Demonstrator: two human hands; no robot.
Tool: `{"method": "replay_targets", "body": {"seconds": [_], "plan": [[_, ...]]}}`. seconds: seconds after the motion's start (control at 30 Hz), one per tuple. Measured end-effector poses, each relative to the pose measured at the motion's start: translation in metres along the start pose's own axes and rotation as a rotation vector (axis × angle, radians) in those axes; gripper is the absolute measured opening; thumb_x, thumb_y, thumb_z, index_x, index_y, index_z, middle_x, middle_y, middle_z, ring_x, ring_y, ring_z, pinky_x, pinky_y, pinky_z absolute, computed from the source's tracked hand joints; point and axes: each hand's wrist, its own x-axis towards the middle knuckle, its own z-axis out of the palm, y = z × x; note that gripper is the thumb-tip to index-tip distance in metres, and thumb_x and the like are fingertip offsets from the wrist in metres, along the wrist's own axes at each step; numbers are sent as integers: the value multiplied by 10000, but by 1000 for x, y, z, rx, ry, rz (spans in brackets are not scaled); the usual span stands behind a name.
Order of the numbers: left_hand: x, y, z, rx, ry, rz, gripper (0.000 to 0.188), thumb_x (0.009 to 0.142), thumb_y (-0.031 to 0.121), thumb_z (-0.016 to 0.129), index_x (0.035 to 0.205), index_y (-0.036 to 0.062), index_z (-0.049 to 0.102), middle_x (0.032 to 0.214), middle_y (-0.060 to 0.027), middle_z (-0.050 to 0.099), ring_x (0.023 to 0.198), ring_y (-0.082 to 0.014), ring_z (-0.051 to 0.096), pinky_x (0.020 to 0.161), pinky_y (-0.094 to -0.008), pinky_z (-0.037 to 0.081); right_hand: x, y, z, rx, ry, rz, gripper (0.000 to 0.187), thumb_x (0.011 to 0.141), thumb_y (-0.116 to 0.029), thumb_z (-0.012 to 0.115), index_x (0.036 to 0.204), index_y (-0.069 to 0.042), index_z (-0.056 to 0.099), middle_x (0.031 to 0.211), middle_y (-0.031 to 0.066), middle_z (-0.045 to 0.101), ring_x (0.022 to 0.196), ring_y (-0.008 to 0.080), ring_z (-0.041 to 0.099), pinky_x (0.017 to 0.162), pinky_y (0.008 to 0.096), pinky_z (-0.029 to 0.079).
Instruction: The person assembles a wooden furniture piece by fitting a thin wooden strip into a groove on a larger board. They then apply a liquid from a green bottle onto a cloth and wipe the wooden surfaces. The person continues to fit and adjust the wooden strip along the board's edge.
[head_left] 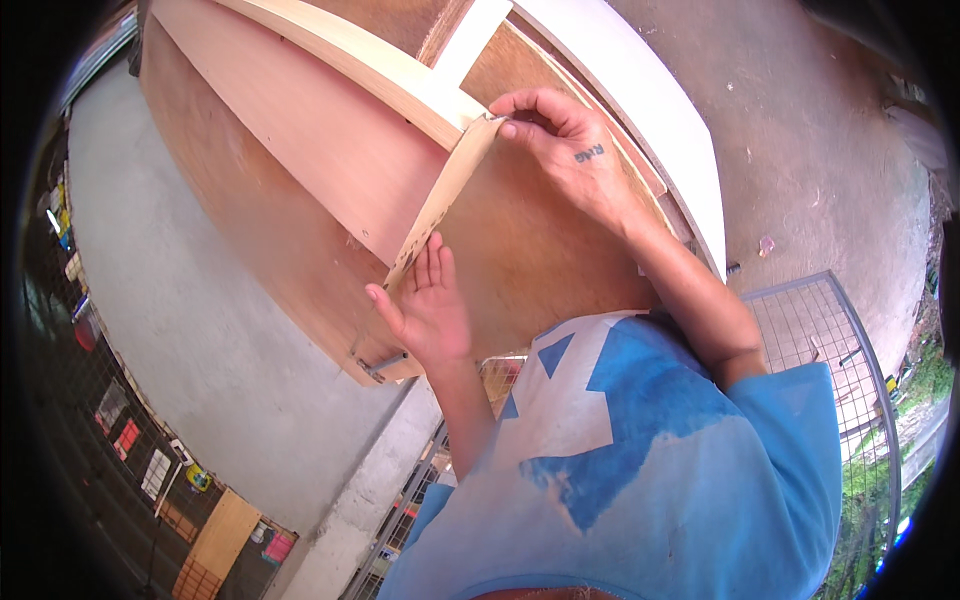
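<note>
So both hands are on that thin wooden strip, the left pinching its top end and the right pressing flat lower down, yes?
Sides swapped. In the head view the right hand pinches the top end of the thin wooden strip, and the left hand presses flat lower down.

A narrow wooden strip (pixel 440 200) is held against a large plywood panel (pixel 300 150). Its upper end is pinched by the fingers of the right hand (pixel 560 140), just where it meets a pale curved board (pixel 370 65). The lower part is pressed by the flat left hand (pixel 430 310), fingers stretched out along it. Small dark holes are seen on the strip. A wire mesh frame (pixel 830 340) is seen at the right, behind a blue and white shirt (pixel 640 460).
</note>
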Motion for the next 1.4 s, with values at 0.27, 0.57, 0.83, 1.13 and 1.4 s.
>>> {"method": "replay_targets", "body": {"seconds": [0.27, 0.57, 0.83, 1.13, 1.4], "plan": [[2, -1, -2, -20, 42, -1, 943, 888, 538, 693, 1400, -144, 289, 1420, -259, 443, 1395, -402, 398, 1187, -478, 348, 8, 9, -7, 224, -40, 50, 234, 915, 31, 622, 1141, -6, 672, 1026, 50, 695, 1008, 137, 631, 930, 299, 505], [4, -2, -1, 3, 110, 40, 953, 864, 523, 725, 1405, -129, 289, 1408, -242, 453, 1360, -393, 439, 1173, -488, 368, 10, 0, -12, 269, -167, 213, 314, 898, 62, 659, 1201, -14, 636, 1049, 38, 650, 1051, 128, 616, 942, 285, 519], [-4, -1, -9, 3, 198, 57, 903, 849, 551, 724, 1450, -10, 351, 1464, -159, 453, 1356, -312, 454, 1160, -476, 383, 6, 8, -13, 327, -151, 127, 319, 880, 147, 622, 1165, 3, 621, 1096, 64, 635, 1037, 131, 620, 919, 292, 537], [-24, -3, -17, -136, 82, 19, 729, 916, 515, 651, 1498, 163, 390, 1514, -43, 443, 1375, -234, 432, 1132, -447, 388, 19, 8, -17, 134, -232, -31, 330, 786, 143, 704, 1072, 0, 622, 1067, 133, 641, 1012, 247, 650, 871, 342, 542], [-35, -10, -32, -63, -38, 18, 748, 960, 578, 528, 1547, 168, 309, 1577, -43, 347, 1443, -260, 331, 1192, -483, 285, 25, 13, -18, 198, -289, -71, 302, 779, 145, 708, 1024, -10, 622, 989, 125, 626, 958, 259, 640, 822, 362, 530]]}}
